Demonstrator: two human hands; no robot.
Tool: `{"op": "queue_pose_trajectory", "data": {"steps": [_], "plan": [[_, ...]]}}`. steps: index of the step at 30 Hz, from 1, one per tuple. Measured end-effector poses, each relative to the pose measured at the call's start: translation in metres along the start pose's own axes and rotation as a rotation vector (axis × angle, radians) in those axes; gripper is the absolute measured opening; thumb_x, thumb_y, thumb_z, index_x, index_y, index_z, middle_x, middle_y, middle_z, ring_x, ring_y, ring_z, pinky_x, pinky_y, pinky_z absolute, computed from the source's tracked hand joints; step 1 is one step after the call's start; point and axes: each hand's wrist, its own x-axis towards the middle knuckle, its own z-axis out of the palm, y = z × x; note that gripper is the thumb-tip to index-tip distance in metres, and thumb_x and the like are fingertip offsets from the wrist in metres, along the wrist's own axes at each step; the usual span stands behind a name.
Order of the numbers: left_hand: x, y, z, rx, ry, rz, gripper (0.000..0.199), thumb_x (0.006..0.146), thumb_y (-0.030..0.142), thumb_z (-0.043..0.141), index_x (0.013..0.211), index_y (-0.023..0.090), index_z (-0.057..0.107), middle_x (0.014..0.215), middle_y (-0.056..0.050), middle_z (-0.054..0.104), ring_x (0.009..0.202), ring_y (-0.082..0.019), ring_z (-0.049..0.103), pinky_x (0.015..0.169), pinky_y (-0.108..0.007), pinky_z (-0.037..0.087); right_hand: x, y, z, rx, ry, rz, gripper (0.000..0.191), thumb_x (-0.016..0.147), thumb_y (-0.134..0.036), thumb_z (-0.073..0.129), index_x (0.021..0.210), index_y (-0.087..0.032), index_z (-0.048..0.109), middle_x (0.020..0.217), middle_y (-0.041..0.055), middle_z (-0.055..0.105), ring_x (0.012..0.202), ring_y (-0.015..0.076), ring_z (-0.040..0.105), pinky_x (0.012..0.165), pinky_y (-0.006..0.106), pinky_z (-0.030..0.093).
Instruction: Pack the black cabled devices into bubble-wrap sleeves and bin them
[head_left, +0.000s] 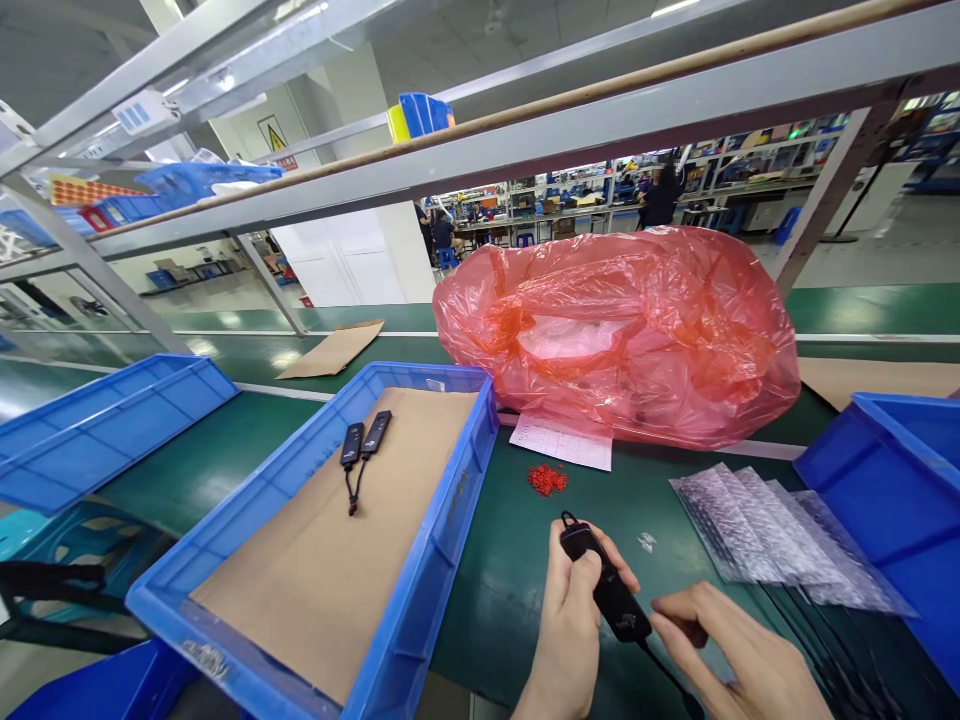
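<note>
My left hand (574,610) is wrapped round a black handheld device (619,605), its thumb on the top face. A small loop sticks out at the device's far end, and a black cable leaves the near end. Close to that cable end is my right hand (724,640), thumb and forefinger near each other; whether anything is between them is too small to tell. Beyond the hands lies a small pile of red pieces (547,480). Some tiny clear pieces (646,542) rest on the green table (495,570).
A blue tray (442,540) lined with cardboard holds two black devices (364,440). Behind the pile sit a paper sheet (562,440) and a large red plastic bag (622,340). Bubble-wrap pouches (780,540) with black cables and a blue bin (885,490) stand right. A shelf frame crosses above.
</note>
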Motion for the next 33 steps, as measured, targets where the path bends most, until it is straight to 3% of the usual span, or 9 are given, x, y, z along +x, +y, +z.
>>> {"op": "queue_pose_trajectory", "data": {"steps": [6,12,16,20,25,30,33], "plan": [[-0.001,-0.003,-0.002,-0.075,-0.015,-0.018,0.013,0.093,0.025,0.057,0.104,0.02,0.061,0.095,-0.003,0.061,0.09,-0.016,0.058,0.086,-0.027,0.045,0.027,-0.008,-0.002,-0.029,0.077,-0.067,0.012,0.105,-0.029,0.053,0.097,-0.026,0.061,0.08,0.0,0.069,0.066,0.0137,0.067,0.062,0.023,0.052],[-0.003,-0.011,-0.005,-0.19,0.052,-0.071,0.047,0.091,0.059,0.065,0.119,0.022,0.064,0.118,-0.006,0.065,0.122,-0.024,0.057,0.106,-0.032,0.044,0.049,-0.022,0.014,-0.163,0.171,-0.234,0.016,0.107,-0.022,0.049,0.106,-0.021,0.064,0.086,0.0029,0.073,0.072,0.015,0.067,0.072,0.028,0.052],[-0.005,-0.011,-0.005,-0.19,0.046,-0.118,0.059,0.088,0.071,0.061,0.12,0.021,0.062,0.108,-0.007,0.068,0.122,-0.027,0.06,0.113,-0.039,0.04,0.05,-0.022,0.018,-0.13,0.146,-0.271,0.02,0.106,-0.015,0.046,0.093,-0.021,0.061,0.077,0.0012,0.067,0.067,0.0145,0.063,0.067,0.027,0.049],[-0.003,-0.012,-0.006,-0.17,0.09,-0.193,0.065,0.086,0.076,0.058,0.12,0.021,0.063,0.1,-0.004,0.066,0.113,-0.028,0.063,0.109,-0.041,0.042,0.05,-0.02,0.016,-0.002,0.164,-0.156,0.019,0.105,-0.019,0.05,0.087,-0.023,0.054,0.07,-0.0021,0.061,0.059,0.0122,0.057,0.06,0.024,0.046],[0.001,-0.015,-0.006,-0.225,0.037,-0.199,0.06,0.087,0.071,0.063,0.117,0.019,0.066,0.114,-0.009,0.069,0.12,-0.029,0.06,0.111,-0.038,0.041,0.05,-0.006,0.018,-0.025,0.082,-0.095,0.024,0.107,-0.025,0.047,0.086,-0.024,0.058,0.072,-0.002,0.061,0.062,0.0124,0.06,0.058,0.023,0.046],[0.005,-0.009,-0.014,-0.18,0.076,-0.235,0.067,0.083,0.078,0.062,0.114,0.019,0.062,0.088,-0.004,0.063,0.087,-0.022,0.063,0.089,-0.037,0.049,0.033,0.048,0.023,-0.008,-0.024,0.326,0.026,0.099,-0.046,0.051,0.084,-0.027,0.062,0.075,-0.0014,0.063,0.063,0.0159,0.06,0.058,0.026,0.046],[0.01,-0.007,-0.019,-0.164,0.097,-0.232,0.065,0.086,0.076,0.059,0.114,0.018,0.061,0.089,-0.003,0.061,0.084,-0.019,0.06,0.085,-0.034,0.048,0.021,0.084,0.033,-0.015,-0.102,0.44,0.027,0.091,-0.046,0.053,0.075,-0.027,0.061,0.069,-0.0007,0.062,0.057,0.0178,0.06,0.05,0.027,0.042]]}}
